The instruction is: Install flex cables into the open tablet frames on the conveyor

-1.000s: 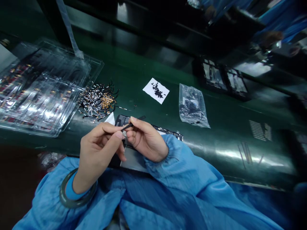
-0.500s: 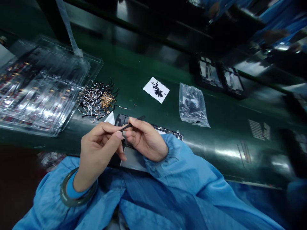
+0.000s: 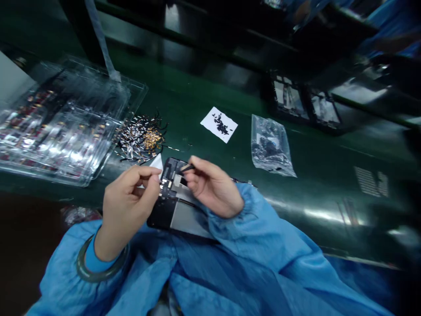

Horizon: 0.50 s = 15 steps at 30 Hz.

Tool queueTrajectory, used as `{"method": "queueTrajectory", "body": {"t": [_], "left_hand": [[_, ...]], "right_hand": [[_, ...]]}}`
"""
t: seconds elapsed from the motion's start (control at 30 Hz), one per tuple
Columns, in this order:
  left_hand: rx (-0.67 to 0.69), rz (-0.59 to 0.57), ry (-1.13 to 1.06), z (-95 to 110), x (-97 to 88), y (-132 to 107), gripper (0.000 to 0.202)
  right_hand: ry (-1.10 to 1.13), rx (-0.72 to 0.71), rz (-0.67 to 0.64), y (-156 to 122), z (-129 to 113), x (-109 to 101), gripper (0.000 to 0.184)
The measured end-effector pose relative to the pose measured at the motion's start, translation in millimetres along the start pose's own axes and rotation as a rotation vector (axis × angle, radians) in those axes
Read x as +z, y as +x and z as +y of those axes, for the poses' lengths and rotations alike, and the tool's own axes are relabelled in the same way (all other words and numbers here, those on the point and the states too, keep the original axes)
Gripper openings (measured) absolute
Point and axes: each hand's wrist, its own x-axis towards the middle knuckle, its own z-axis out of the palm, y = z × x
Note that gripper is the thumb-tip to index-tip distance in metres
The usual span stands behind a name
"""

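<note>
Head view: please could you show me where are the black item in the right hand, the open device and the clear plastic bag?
Black item (image 3: 187,168): head view, on its visible length.
Open device (image 3: 190,219): head view, on its silver part.
Clear plastic bag (image 3: 271,147): head view, on its middle.

The left hand and right hand have drawn apart, baring more of the black device between them.

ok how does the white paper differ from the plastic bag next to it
The white paper is opaque; the plastic bag is see-through. The paper lies flat; the bag looks crumpled. Black pieces lie on the paper; dark parts sit inside the bag. Both rest on the green table.
</note>
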Motion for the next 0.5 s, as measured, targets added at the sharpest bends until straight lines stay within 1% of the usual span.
{"method": "queueTrajectory", "body": {"t": [0.03, 0.1, 0.2, 0.27, 0.33, 0.4, 0.47, 0.5], "left_hand": [[0.027, 0.056, 0.158, -4, -7.2, 3, 0.012], [0.07, 0.143, 0.398, -13, -25.0, 10, 0.019], [0.117, 0.269, 0.642, -27, -58.0, 29, 0.033], [0.114, 0.339, 0.762, -37, -80.5, 45, 0.037], [0.073, 0.352, 0.831, -45, -99.9, 65, 0.034], [0.012, 0.338, 0.835, -53, -114.0, 85, 0.028], [-0.052, 0.327, 0.75, -60, -122.7, 102, 0.021], [-0.077, 0.322, 0.678, -63, -125.7, 110, 0.023]], "right_hand": [[-0.014, -0.061, 0.026, -3, -5, -3, 0.018], [-0.058, -0.197, 0.076, -11, -16, -13, 0.015], [-0.137, -0.376, 0.181, -20, -30, -34, 0.021], [-0.178, -0.468, 0.278, -24, -34, -48, 0.027], [-0.21, -0.536, 0.37, -28, -35, -60, 0.033], [-0.238, -0.582, 0.439, -31, -33, -70, 0.037], [-0.265, -0.617, 0.487, -33, -31, -79, 0.038], [-0.275, -0.634, 0.506, -33, -29, -83, 0.039]]}}
